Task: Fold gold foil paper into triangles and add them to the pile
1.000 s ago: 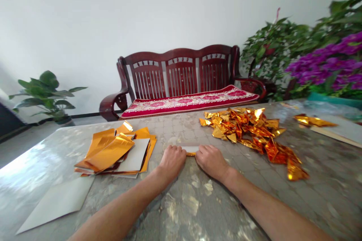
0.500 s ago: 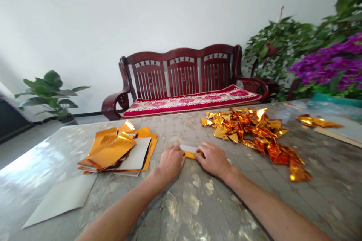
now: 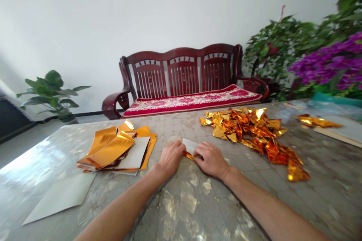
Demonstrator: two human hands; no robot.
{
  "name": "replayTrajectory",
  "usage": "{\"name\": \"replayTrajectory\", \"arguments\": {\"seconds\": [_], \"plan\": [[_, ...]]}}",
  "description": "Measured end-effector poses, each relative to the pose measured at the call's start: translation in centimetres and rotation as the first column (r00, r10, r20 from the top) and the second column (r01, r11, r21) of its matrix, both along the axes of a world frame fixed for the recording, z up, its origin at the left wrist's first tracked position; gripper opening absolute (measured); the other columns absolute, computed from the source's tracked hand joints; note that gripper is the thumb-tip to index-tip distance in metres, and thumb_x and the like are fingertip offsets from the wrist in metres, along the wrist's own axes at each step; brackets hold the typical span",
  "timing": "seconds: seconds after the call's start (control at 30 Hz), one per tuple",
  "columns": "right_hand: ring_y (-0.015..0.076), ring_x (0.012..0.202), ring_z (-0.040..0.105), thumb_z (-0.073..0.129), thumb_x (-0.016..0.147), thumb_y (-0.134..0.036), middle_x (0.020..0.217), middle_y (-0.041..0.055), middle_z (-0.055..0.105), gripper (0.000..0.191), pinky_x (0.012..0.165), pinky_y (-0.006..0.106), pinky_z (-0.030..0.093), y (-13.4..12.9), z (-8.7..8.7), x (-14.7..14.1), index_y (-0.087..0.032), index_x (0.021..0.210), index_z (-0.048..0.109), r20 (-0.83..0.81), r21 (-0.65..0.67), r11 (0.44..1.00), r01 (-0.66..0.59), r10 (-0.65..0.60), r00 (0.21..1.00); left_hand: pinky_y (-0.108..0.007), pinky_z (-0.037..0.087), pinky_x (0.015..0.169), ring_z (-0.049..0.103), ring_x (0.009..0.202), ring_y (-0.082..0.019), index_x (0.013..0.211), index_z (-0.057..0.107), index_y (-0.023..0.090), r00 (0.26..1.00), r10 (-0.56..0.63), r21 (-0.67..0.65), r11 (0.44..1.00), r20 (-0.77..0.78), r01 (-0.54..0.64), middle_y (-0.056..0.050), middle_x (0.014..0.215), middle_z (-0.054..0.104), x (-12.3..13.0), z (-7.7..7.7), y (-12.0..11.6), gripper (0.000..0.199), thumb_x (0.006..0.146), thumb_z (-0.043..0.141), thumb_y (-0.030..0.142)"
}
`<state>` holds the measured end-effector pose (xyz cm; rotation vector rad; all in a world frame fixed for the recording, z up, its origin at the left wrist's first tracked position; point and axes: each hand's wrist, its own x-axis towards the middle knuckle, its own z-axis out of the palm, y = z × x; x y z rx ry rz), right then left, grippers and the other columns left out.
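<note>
Between my hands, on the patterned tabletop, lies a sheet of gold foil paper [image 3: 190,144] with its pale side up and a narrow gold fold along the near edge. My left hand [image 3: 173,154] pinches the left end of that fold. The right end is gripped by my right hand [image 3: 210,159], fingers curled. Parts of the sheet are hidden under the fingers. To the left sits a loose stack of gold foil sheets [image 3: 109,150], some showing their white backs. Folded gold foil pieces [image 3: 246,124] are heaped to the right.
A single pale sheet [image 3: 60,197] lies at the table's left. One folded gold piece [image 3: 319,121] rests on a pale board at the far right, near clear plastic. Beyond the table [image 3: 175,214] stand a wooden bench [image 3: 181,71], a potted plant [image 3: 55,96] and purple flowers [image 3: 330,62].
The folded strip in my hands has tilted and its gold edge looks narrower. My hands have drawn slightly closer together, the right one shifting a little left.
</note>
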<state>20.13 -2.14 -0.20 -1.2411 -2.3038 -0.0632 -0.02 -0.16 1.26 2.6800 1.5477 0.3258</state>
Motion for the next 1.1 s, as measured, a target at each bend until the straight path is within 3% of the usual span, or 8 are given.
{"name": "replayTrajectory", "arguments": {"seconds": [0.27, 0.5, 0.67, 0.87, 1.1], "plan": [[0.0186, 0.083, 0.054, 0.068, 0.085, -0.025, 0.081, 0.0017, 0.067, 0.006, 0.075, 0.03, 0.037, -0.2, 0.2, 0.1, -0.021, 0.081, 0.066, -0.015, -0.007, 0.993, -0.121, 0.121, 0.993, -0.026, 0.04, 0.069, 0.06, 0.087, -0.017, 0.095, 0.059, 0.022, 1.0, -0.025, 0.01, 1.0, -0.017, 0.025, -0.003, 0.095, 0.063, -0.4, -0.8, 0.0, 0.018, 0.098, 0.041, 0.02], [0.0176, 0.081, 0.052, 0.053, 0.095, -0.024, 0.084, 0.0025, 0.067, 0.021, 0.076, 0.031, 0.034, 0.0, 0.6, 0.3, -0.021, 0.083, 0.07, 0.061, -0.033, 0.978, -0.205, 0.206, 0.977, -0.026, 0.042, 0.071, 0.059, 0.087, -0.016, 0.097, 0.057, 0.022, 0.999, -0.014, 0.035, 0.999, -0.039, 0.015, -0.002, 0.096, 0.062, -1.1, -1.1, -1.1, 0.021, 0.1, 0.037, 0.019], [0.0179, 0.083, 0.051, 0.051, 0.094, -0.024, 0.086, 0.003, 0.064, 0.022, 0.078, 0.031, 0.035, -0.2, 1.1, 0.3, -0.021, 0.083, 0.071, 0.091, -0.081, 0.979, -0.189, 0.196, 0.976, -0.025, 0.045, 0.078, 0.06, 0.093, -0.016, 0.104, 0.058, 0.023, 0.999, -0.042, 0.014, 0.999, 0.013, 0.042, -0.002, 0.1, 0.062, -1.6, -1.2, -1.8, 0.024, 0.1, 0.036, 0.017], [0.019, 0.087, 0.052, 0.051, 0.083, -0.011, 0.09, 0.0032, 0.065, 0.027, 0.082, 0.032, 0.036, -0.1, 1.1, 0.3, -0.023, 0.092, 0.073, 0.082, -0.126, 0.975, -0.182, 0.194, 0.978, -0.025, 0.045, 0.088, 0.058, 0.105, -0.016, 0.117, 0.059, 0.027, 0.984, -0.089, 0.014, 0.996, 0.152, 0.088, -0.002, 0.116, 0.061, -2.0, -1.8, -1.7, 0.033, 0.096, 0.039, 0.011], [0.0193, 0.09, 0.054, 0.049, 0.08, -0.008, 0.091, 0.0044, 0.064, 0.032, 0.083, 0.031, 0.038, -0.5, 0.9, -0.3, -0.023, 0.094, 0.073, 0.111, -0.144, 0.983, -0.112, 0.128, 0.985, -0.038, 0.04, 0.091, 0.053, 0.11, -0.023, 0.103, 0.064, 0.026, 0.982, -0.186, 0.167, 0.969, 0.004, 0.183, -0.003, 0.114, 0.065, -1.6, -0.5, -2.7, 0.02, 0.095, 0.048, 0.016]]}}
